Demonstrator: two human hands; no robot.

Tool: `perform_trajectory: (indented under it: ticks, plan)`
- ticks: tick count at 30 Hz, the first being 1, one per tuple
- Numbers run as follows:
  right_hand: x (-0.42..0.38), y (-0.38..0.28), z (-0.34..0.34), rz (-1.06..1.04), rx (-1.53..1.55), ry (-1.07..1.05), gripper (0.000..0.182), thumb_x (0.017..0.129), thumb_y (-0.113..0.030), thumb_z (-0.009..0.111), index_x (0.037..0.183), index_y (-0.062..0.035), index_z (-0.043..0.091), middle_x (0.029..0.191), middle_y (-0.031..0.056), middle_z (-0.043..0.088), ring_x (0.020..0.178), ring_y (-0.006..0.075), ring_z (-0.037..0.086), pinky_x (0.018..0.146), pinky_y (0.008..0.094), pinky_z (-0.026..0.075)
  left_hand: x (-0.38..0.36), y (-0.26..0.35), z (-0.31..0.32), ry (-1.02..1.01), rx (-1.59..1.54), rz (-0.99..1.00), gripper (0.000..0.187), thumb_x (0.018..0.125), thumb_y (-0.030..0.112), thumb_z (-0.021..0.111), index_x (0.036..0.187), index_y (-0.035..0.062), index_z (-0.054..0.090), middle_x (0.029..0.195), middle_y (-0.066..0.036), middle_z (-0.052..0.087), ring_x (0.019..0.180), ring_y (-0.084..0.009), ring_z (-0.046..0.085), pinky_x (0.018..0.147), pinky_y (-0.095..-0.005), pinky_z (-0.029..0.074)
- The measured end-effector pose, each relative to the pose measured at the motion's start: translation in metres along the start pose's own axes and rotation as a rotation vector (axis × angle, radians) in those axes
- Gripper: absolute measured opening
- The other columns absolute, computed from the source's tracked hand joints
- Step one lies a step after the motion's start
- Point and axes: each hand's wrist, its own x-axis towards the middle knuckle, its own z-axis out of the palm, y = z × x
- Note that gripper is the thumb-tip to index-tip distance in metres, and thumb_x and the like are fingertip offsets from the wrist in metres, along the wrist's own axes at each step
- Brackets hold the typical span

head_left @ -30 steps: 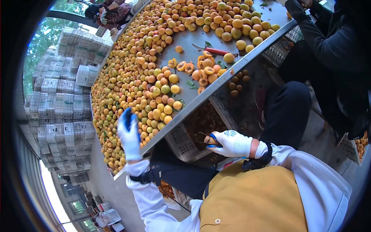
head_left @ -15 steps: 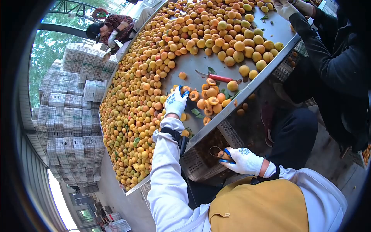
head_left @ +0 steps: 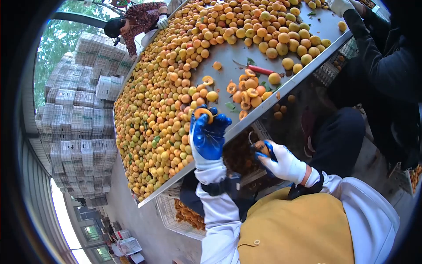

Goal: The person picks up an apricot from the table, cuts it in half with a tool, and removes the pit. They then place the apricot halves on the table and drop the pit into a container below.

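The apricot (head_left: 203, 113) sits at the fingertips of your left hand (head_left: 207, 138), raised just above the near edge of the sorting table (head_left: 228, 59); the fingers of the blue-palmed glove are curled around it, and its hollow cut side shows. Your right hand (head_left: 283, 163) is held below the table's near edge, closed around a small orange-brown object (head_left: 262, 147) with a thin metal loop at its top; what this object is cannot be told. No writing is legible on either glove in this view. On the table, a cluster of halved apricots (head_left: 247, 90) lies close to the near edge, with a red-handled knife (head_left: 259, 69) just beyond it on bare metal. Whole apricots (head_left: 167, 88) cover the far side and the left end. A stack of white crates (head_left: 79, 110) stands past the table's left end. Another person's dark sleeve (head_left: 373, 48) reaches in at the right end.
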Motion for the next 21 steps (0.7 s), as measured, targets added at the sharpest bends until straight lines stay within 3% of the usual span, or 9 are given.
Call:
perform_trajectory:
  ticks: [3,6,10,12,17,21]
  plan:
    - [0.0,-0.01,0.009,-0.049,0.021,-0.036,0.023,0.098,-0.015,0.065,0.116,-0.0003,0.062,0.089,0.0203,0.069,0.078,0.0333,0.067,0.074,0.038,0.052,-0.036,-0.028,-0.014,0.019,-0.197,-0.043,0.038,0.098,0.005,0.056,0.136,0.0071,0.057,0.132,-0.021,0.063,0.111,-0.0341,0.069,0.103,-0.0514,0.055]
    - [0.0,-0.013,0.016,0.02,-0.005,-0.125,0.024,0.099,-0.016,0.064,0.116,0.0001,0.062,0.088,0.0203,0.068,0.077,0.0351,0.066,0.073,0.0389,0.052,-0.057,-0.046,-0.019,-0.008,-0.282,-0.06,0.033,0.105,0.019,0.055,0.135,0.0074,0.057,0.131,-0.019,0.063,0.11,-0.0321,0.067,0.103,-0.0535,0.053]
    - [0.001,-0.007,0.025,0.006,-0.114,-0.191,0.026,0.1,-0.021,0.063,0.115,0.0,0.063,0.092,0.0244,0.069,0.087,0.0429,0.068,0.076,0.0449,0.052,-0.078,-0.051,-0.014,-0.017,-0.251,-0.061,0.037,0.108,0.033,0.05,0.133,0.0065,0.058,0.128,-0.017,0.064,0.108,-0.0316,0.066,0.102,-0.0539,0.053]
    - [0.002,-0.008,0.029,0.022,-0.087,-0.207,0.026,0.1,-0.022,0.063,0.114,-0.0004,0.063,0.096,0.0259,0.069,0.091,0.0447,0.068,0.077,0.0466,0.052,-0.083,-0.056,-0.011,0.029,-0.067,0.015,0.043,0.109,0.04,0.045,0.131,0.0052,0.059,0.125,-0.016,0.065,0.108,-0.0324,0.066,0.102,-0.054,0.053]
    - [0.005,-0.002,0.031,0.054,-0.149,-0.218,0.026,0.102,-0.025,0.06,0.11,-0.0006,0.063,0.095,0.0254,0.069,0.089,0.0448,0.067,0.076,0.0482,0.052,-0.092,-0.066,0.006,0.176,0.027,0.007,0.039,0.108,0.038,0.049,0.125,0.0041,0.06,0.114,-0.015,0.068,0.094,-0.0294,0.07,0.09,-0.0431,0.059]
    - [0.004,0.001,0.033,0.093,-0.201,-0.207,0.028,0.102,-0.027,0.059,0.11,-0.0002,0.062,0.095,0.026,0.069,0.091,0.0456,0.067,0.078,0.0493,0.052,-0.091,-0.072,0.004,0.211,0.039,0.042,0.037,0.108,0.036,0.049,0.121,0.0039,0.061,0.111,-0.013,0.067,0.094,-0.0279,0.069,0.09,-0.0427,0.059]
